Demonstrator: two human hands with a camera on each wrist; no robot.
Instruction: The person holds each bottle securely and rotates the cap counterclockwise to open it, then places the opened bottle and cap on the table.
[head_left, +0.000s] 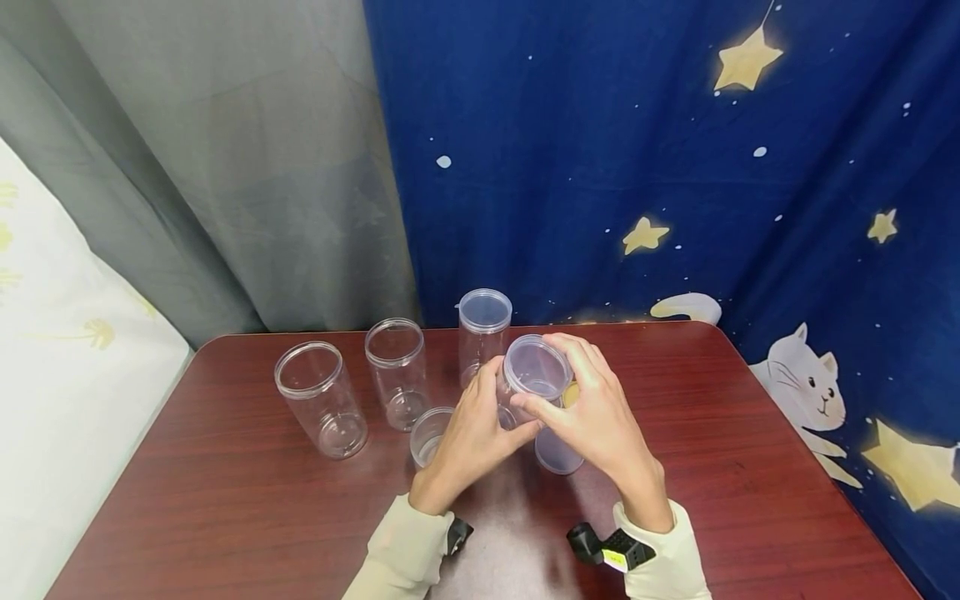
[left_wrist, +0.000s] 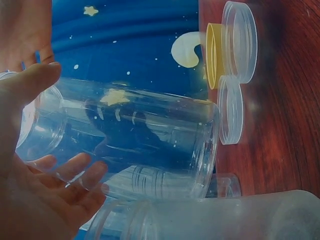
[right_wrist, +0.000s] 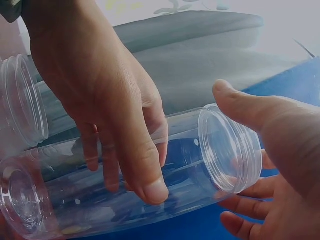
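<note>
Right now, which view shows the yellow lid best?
Left wrist: the yellow lid shows largest, side-on. Head: just a piece beside the right hand. Right wrist: can't identify it.

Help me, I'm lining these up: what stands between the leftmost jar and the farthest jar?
One tall clear jar stands between the leftmost jar and the farthest jar, as the head view shows.

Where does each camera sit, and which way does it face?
Head: on the head, facing forward and down at the table; left hand, right hand and sleeves show.
Left wrist: worn there, facing the jar and lids; both hands show.
Right wrist: worn there, facing the jar and grey curtain; both hands show.
Both wrist views share the jar.
</note>
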